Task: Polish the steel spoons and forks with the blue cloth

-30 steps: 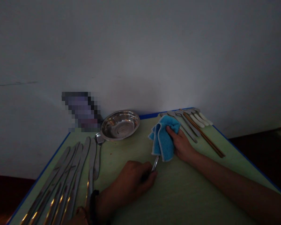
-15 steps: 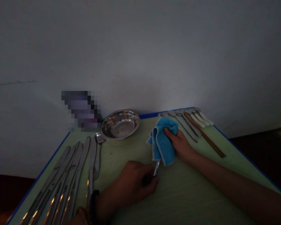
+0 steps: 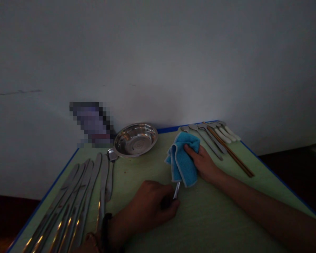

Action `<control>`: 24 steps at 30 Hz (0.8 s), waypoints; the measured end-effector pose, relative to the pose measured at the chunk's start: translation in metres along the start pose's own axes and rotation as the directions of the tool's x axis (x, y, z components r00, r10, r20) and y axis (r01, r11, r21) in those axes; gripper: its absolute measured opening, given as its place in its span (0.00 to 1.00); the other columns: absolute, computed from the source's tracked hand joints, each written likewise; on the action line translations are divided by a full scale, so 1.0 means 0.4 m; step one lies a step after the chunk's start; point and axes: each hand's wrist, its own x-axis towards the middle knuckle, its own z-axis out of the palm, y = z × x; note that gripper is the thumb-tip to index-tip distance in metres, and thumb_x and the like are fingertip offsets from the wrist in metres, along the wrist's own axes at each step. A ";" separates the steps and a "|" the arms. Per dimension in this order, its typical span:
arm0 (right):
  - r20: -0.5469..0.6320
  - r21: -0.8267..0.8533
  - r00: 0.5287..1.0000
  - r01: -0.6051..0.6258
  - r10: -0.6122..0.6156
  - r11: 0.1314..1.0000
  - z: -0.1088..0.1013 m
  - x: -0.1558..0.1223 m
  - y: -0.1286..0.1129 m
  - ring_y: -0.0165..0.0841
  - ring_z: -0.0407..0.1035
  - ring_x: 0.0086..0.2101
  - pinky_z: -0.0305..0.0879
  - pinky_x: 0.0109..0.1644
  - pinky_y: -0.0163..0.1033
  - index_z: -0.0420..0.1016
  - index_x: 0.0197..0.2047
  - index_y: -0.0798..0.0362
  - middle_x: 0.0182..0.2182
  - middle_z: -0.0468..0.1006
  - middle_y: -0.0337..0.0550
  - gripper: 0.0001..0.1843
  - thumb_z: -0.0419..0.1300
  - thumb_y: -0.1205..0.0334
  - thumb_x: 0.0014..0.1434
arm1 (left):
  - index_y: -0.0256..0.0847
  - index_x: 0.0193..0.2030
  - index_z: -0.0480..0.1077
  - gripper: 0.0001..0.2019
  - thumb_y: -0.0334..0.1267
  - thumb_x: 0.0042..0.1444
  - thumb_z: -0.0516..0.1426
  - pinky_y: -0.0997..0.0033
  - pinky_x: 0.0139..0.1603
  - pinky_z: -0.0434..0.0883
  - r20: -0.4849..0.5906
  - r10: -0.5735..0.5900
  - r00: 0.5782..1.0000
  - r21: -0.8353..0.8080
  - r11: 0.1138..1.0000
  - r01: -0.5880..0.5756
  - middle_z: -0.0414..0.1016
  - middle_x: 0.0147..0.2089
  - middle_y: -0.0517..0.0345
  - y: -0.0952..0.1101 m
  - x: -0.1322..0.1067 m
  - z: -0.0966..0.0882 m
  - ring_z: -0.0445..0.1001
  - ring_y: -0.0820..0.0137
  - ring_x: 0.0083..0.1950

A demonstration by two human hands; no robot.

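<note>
Holding slim shiny metal utensil (image 3: 177, 190) by near end: left hand (image 3: 154, 202), grip closed. Right hand (image 3: 204, 162): grip closed on folded blue cloth (image 3: 185, 160) with pale edging; cloth hides utensil's far part. Both over pale-green, blue-edged desk (image 3: 140, 169), between long silver knives (image 3: 94, 172) and brown chopsticks (image 3: 234, 155).

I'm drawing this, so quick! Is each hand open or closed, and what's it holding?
Left hand: closed, holding a shiny metal utensil, partly hidden.
Right hand: closed, holding a blue cloth.
</note>
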 end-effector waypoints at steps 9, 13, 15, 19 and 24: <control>0.014 0.012 1.000 -0.024 0.024 1.000 0.005 -0.002 -0.008 0.36 0.70 0.41 0.62 0.49 0.44 0.72 0.39 0.48 0.36 0.78 0.38 0.14 0.58 0.51 0.50 | 0.40 0.27 0.63 0.06 0.36 0.54 0.52 0.76 0.26 0.57 0.000 0.015 1.000 -0.025 1.000 -0.015 0.66 0.21 0.66 -0.003 0.000 0.002 0.63 0.76 0.22; 0.004 -0.006 1.000 -0.020 0.020 1.000 0.003 -0.003 -0.008 0.36 0.69 0.42 0.61 0.50 0.45 0.72 0.39 0.49 0.36 0.78 0.39 0.15 0.58 0.51 0.50 | 0.40 0.27 0.63 0.06 0.36 0.54 0.52 0.76 0.26 0.57 0.003 0.008 1.000 -0.027 1.000 -0.008 0.66 0.21 0.66 -0.002 0.002 0.002 0.63 0.76 0.22; 0.011 -0.015 1.000 -0.018 0.018 1.000 0.003 -0.003 -0.008 0.36 0.69 0.42 0.61 0.51 0.45 0.72 0.40 0.49 0.36 0.77 0.39 0.15 0.58 0.51 0.51 | 0.40 0.27 0.63 0.06 0.36 0.54 0.52 0.76 0.26 0.57 0.007 0.005 1.000 -0.025 1.000 -0.005 0.66 0.22 0.66 -0.002 0.002 0.001 0.64 0.76 0.22; 0.036 -0.011 0.999 -0.012 0.012 1.000 0.002 -0.002 -0.007 0.36 0.70 0.41 0.62 0.50 0.45 0.71 0.39 0.50 0.36 0.77 0.39 0.14 0.58 0.51 0.52 | 0.40 0.27 0.63 0.06 0.36 0.54 0.51 0.76 0.26 0.57 0.008 0.012 1.000 -0.029 1.000 -0.012 0.66 0.21 0.66 -0.001 0.002 0.000 0.64 0.76 0.22; 0.036 -0.004 0.999 -0.015 0.015 1.000 0.002 -0.002 -0.006 0.35 0.70 0.40 0.62 0.49 0.44 0.71 0.39 0.49 0.36 0.77 0.38 0.14 0.58 0.51 0.51 | 0.40 0.26 0.63 0.06 0.35 0.54 0.52 0.76 0.26 0.57 -0.015 0.012 1.000 -0.046 0.999 -0.013 0.66 0.21 0.66 -0.002 0.000 0.002 0.63 0.77 0.22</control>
